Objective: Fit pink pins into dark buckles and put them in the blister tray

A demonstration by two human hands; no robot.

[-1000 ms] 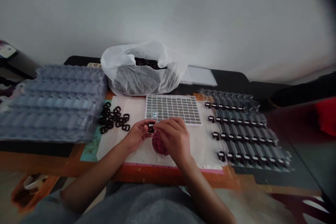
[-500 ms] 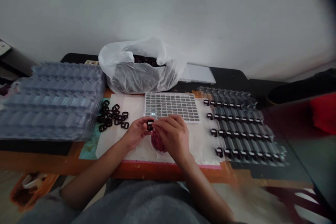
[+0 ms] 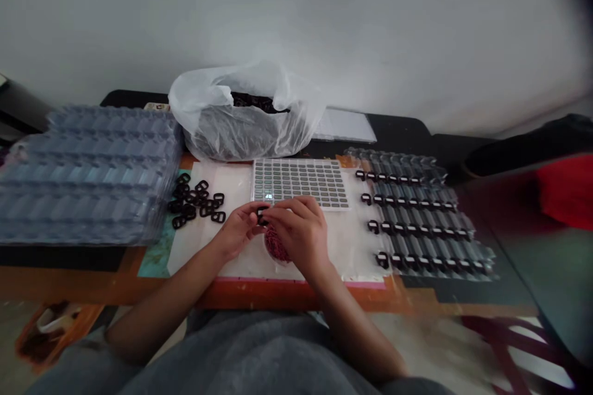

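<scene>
My left hand [image 3: 238, 231] pinches a small black frame [image 3: 260, 216] by its edge, above the white sheet. The fingers of my right hand [image 3: 303, 228] are closed against the same piece from the other side; whether they also hold something tiny is hidden. Below the hands stands a round tub of dark red bits [image 3: 277, 247], partly covered by my right hand. Just beyond lies a white card of grey rectangles [image 3: 301, 182] in rows. Left of my hands, several loose black frames [image 3: 189, 197] are heaped on the sheet.
At the back sits a white plastic bag [image 3: 245, 129] with dark pieces inside. Stacked clear ridged trays [image 3: 92, 179] fill the left. On the right, another clear tray [image 3: 424, 216] carries rows of black frames with white marks. A red object [image 3: 565, 191] is at far right.
The whole view has shifted slightly. Both hands stay together at the black frame, and my right fingertips now cover more of it.
</scene>
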